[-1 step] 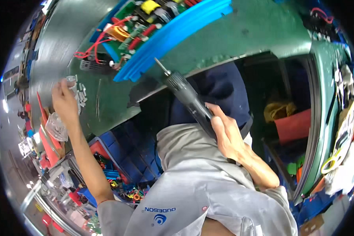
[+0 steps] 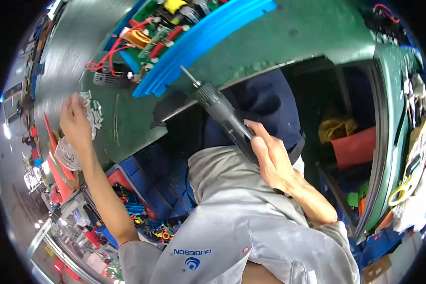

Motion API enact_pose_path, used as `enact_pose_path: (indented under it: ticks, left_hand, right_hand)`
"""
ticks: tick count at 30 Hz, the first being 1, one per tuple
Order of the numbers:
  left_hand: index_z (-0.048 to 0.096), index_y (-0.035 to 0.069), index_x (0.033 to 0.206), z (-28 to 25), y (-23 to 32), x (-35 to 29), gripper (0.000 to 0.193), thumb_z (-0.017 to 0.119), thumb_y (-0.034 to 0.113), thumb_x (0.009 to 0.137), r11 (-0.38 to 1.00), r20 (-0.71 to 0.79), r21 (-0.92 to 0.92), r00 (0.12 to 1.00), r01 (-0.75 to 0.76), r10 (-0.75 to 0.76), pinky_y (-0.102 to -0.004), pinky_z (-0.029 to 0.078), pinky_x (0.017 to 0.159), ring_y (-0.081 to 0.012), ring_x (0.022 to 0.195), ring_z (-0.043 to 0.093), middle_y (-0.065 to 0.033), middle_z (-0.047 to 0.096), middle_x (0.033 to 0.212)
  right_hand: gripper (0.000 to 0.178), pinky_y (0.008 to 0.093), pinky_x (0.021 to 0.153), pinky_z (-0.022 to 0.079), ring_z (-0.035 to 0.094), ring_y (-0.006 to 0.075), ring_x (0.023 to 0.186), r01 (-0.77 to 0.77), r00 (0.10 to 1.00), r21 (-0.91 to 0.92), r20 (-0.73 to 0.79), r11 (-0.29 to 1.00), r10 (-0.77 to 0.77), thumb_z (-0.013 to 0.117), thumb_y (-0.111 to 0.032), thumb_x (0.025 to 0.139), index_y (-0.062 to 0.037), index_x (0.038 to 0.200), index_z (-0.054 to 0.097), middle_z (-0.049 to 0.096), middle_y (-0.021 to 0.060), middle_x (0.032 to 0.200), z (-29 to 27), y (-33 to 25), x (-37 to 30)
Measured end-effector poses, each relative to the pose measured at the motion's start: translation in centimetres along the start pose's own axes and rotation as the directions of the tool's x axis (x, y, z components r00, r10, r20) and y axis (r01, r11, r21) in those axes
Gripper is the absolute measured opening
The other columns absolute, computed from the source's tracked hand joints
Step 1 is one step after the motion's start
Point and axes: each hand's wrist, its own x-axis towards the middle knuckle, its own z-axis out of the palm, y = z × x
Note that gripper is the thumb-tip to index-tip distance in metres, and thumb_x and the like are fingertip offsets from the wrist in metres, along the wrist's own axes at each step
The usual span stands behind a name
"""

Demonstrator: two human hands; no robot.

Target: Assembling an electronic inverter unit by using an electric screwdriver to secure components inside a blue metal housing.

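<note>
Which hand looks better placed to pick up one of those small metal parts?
The left hand: it rests by the small metal parts on the green bench, while the right hand grips the electric screwdriver.

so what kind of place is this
Probably an electronics assembly workbench in a workshop. A circuit board with coloured wires sits in a blue rail on the green bench, the right hand holds an electric screwdriver, and the left hand reaches small metal parts.

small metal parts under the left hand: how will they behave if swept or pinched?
The metal parts lie in a loose scatter by the left hand, so they would likely slide apart rather than move together. They look stiff and light. The green bench looks smooth and flat, so pushed pieces may skid; they look small enough that a pinch could drop some.
</note>
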Motion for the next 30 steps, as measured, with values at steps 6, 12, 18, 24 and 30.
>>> enact_pose_path:
  ticks: [6, 12, 18, 24, 30]
  left_hand:
    - [0.066, -0.006, 0.127, 0.5, 11.3, -4.0, 0.035, 0.06, 0.019, 0.103, 0.828, 0.372, -0.544, 0.923, 0.135, 0.094, -0.0248, 0.046, 0.062, -0.0108, 0.069, 0.057, -0.0085, 0.072, 0.092]
    - [0.068, -0.007, 0.12, 2.6, 15.9, -5.0, 0.03, 0.067, 0.016, 0.1, 0.894, 0.483, -0.421, 0.872, 0.152, 0.08, -0.0265, 0.054, 0.079, -0.0149, 0.084, 0.069, -0.011, 0.075, 0.094]
    - [0.077, 0.004, 0.097, 3.5, 16.8, -3.3, 0.011, 0.076, 0.009, 0.088, 0.833, 0.25, -0.17, 0.794, -0.527, 0.554, -0.0318, 0.053, 0.083, -0.0207, 0.101, 0.067, -0.0113, 0.07, 0.122]
    - [0.074, 0.005, 0.084, 3.7, 15.9, -2.4, 0.011, 0.078, 0.013, 0.078, 0.759, 0.276, -0.076, 0.718, -0.646, 0.639, -0.0487, 0.031, 0.118, -0.0335, 0.141, 0.044, -0.0137, 0.054, 0.147]
    - [0.074, 0.006, 0.088, 3.3, 16.3, -2.6, 0.009, 0.076, 0.012, 0.082, 0.796, 0.362, -0.25, 0.71, -0.551, 0.604, -0.0474, 0.03, 0.121, -0.0326, 0.145, 0.039, -0.0134, 0.049, 0.153]
  right_hand:
    - [0.048, 0.041, 0.067, 0.046, 0.06, 0.0324, 0.066, 0.064, 0.998, -0.045, -0.021, 0.997, -0.065, 0.033, -0.036, 0.11, 0.0006, 0.138, 0.048, 0.059, 0.0181, 0.075, 0.5, 0.1, 0.2]
    - [0.051, 0.0412, 0.069, 0.046, 0.061, 0.0339, 0.068, -0.007, 1.0, -0.012, 0.01, 1.0, 0.007, 0.032, -0.039, 0.11, 0.0012, 0.137, 0.048, 0.059, 0.0195, 0.077, 0.7, 0.5, 0.5]
    - [0.052, 0.0415, 0.072, 0.047, 0.061, 0.0339, 0.071, 0.041, 0.999, -0.007, -0.004, 0.999, -0.041, 0.031, -0.04, 0.11, 0.0009, 0.138, 0.048, 0.06, 0.0198, 0.08, 0.6, -0.5, 1.6]
    - [0.072, 0.0266, 0.069, 0.047, 0.06, 0.0118, 0.074, -0.302, 0.943, 0.533, 0.287, 0.791, 0.167, 0.026, -0.057, 0.108, 0.0032, 0.135, 0.055, 0.067, 0.0081, 0.085, 0.8, 0.2, 1.8]
    - [0.093, 0.0274, 0.06, 0.046, 0.06, 0.0157, 0.065, -0.57, 0.821, 0.566, 0.419, 0.596, 0.388, 0.026, -0.075, 0.098, 0.0048, 0.139, 0.051, 0.066, 0.0097, 0.079, 0.6, -1.4, 0.7]
